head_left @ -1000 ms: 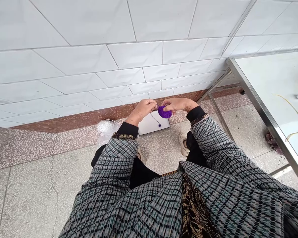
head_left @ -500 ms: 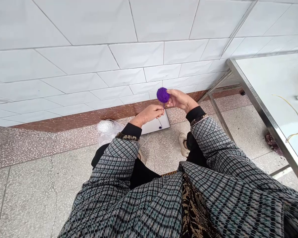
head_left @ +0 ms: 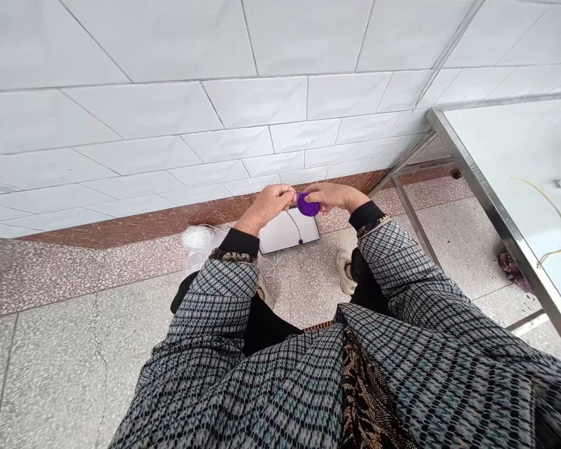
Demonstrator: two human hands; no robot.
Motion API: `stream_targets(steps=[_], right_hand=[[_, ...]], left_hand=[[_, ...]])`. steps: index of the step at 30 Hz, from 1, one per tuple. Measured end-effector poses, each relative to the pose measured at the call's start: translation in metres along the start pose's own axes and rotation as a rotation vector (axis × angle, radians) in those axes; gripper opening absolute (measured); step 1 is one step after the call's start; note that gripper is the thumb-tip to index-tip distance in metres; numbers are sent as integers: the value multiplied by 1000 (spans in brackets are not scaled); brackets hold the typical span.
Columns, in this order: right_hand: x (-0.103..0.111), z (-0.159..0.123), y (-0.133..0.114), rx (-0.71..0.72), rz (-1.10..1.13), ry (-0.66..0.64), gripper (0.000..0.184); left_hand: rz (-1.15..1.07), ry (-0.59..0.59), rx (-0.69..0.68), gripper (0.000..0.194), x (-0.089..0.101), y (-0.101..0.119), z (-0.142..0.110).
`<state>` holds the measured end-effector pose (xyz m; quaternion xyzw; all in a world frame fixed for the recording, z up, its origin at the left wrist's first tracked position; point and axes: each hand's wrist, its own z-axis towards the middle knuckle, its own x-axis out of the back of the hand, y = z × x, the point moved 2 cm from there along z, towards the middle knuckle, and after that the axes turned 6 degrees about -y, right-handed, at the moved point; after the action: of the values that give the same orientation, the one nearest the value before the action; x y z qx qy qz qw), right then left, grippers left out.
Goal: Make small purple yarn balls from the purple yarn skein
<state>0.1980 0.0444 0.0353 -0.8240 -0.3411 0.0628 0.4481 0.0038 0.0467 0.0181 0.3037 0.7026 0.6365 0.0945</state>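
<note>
A small round purple crocheted piece (head_left: 307, 204) sits between both hands, held out over my knees. My right hand (head_left: 333, 196) pinches its right edge, fingers closed on it. My left hand (head_left: 271, 204) is closed just left of it, fingertips meeting the piece where a thin hook or the thread runs; the tool itself is too small to make out. A dark thread hangs from the piece down to a tiny purple bead-like end (head_left: 300, 241) over a white board (head_left: 285, 234) on the floor.
A ball of white yarn (head_left: 197, 237) lies on the floor by the wall, left of the board. A steel-framed table (head_left: 486, 187) stands at the right with a yellow cord (head_left: 558, 215) on it. White tiled wall ahead; my shoes (head_left: 345, 270) rest on speckled floor.
Half a second ago my right hand held the purple piece raised above the left hand; it has come back down level, and both hands are together on it again.
</note>
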Motion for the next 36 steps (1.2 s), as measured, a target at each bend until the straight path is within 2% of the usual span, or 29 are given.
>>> stream_targets(steps=[2,3,6,9,12,15,17,20,23,26,29,31,32,36], right_hand=[[0,0,-4,-20,68,144,1],[0,0,-6,-8,138,193,5],[0,-1,-9,89,402,218,14],[1,-2,-9,211,579,144,16],[4,-2,-4,352,618,6,14],[7,-2,3,476,544,-181,34],[10,-3,7,496,450,-301,43],[10,-3,10,399,256,-382,37],[7,-3,8,223,26,-282,23],[0,-2,3,50,-202,-163,21],[-4,-1,-4,-58,-257,67,21],[-3,-2,-8,-42,-69,218,13],[-2,-3,-10,-6,79,254,9],[1,-8,-16,184,625,211,21]], left_hand=[[32,-42,-33,19,-3,7,-4],[48,-80,-48,19,-5,10,-5],[113,-206,-52,21,-15,16,-9],[166,-259,-21,24,-22,16,-7],[161,-258,-14,23,-25,13,-5],[167,-241,46,22,-23,10,-3],[179,-183,86,21,-18,7,-2],[145,-39,83,23,-8,2,0],[82,38,50,22,0,-2,2],[74,14,28,19,0,1,0],[108,-46,5,20,-5,8,-4],[135,-101,-27,21,-9,12,-6],[143,-134,-44,21,-11,14,-6],[167,-236,-64,24,-16,13,-6]])
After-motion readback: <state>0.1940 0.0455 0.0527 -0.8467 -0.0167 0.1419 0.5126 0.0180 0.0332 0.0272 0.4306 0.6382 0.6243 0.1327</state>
